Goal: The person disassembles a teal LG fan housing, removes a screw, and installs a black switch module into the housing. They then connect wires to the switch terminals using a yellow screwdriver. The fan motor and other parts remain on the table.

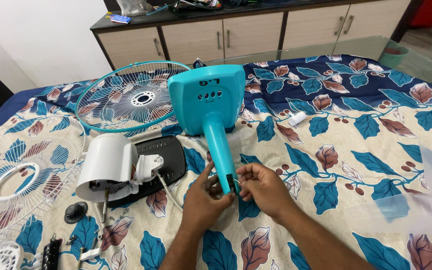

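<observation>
Stand (211, 107) runs from our hands toward the bed's far edge; left hand (203, 197) and right hand (261, 187) pinch its near neck end.

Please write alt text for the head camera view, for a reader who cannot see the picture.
Two bare hands, the left hand and right hand, grip the narrow end of a teal fan stand lying on a leaf-patterned bedsheet. To the left lie a white motor housing, a teal-rimmed fan guard and a white fan guard.
</observation>
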